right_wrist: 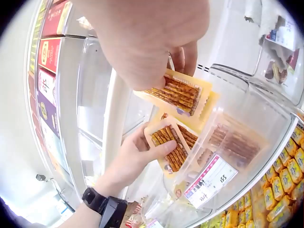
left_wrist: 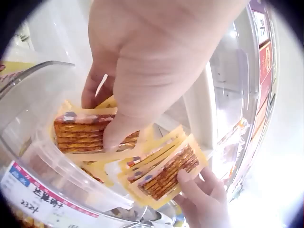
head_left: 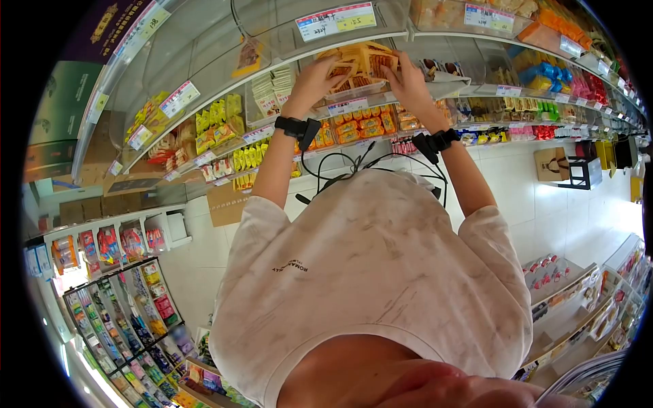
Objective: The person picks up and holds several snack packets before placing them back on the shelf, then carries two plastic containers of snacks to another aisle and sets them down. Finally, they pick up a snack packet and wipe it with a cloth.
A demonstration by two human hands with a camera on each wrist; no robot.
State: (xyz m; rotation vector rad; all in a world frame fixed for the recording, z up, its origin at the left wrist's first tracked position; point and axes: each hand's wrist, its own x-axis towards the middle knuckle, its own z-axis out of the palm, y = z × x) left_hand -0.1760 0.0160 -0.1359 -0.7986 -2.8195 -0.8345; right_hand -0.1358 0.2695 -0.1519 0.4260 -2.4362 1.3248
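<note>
The person's left hand [head_left: 314, 85] holds a flat, cream-edged plastic packet of reddish-brown snack strips [left_wrist: 83, 133], with the thumb pressed upon its front. The right hand [head_left: 411, 85] pinches a second packet of the same kind [right_wrist: 183, 95] between thumb and fingers, and more packets overlap just behind it. Both packets are at a clear plastic shelf bin [left_wrist: 61, 166], in which similar packets [right_wrist: 235, 142] lie. A white paper price label with a pink strip [right_wrist: 210, 181] is on the bin's front. Small orange wrapped packs [head_left: 364, 124] stand on the shelf below.
</note>
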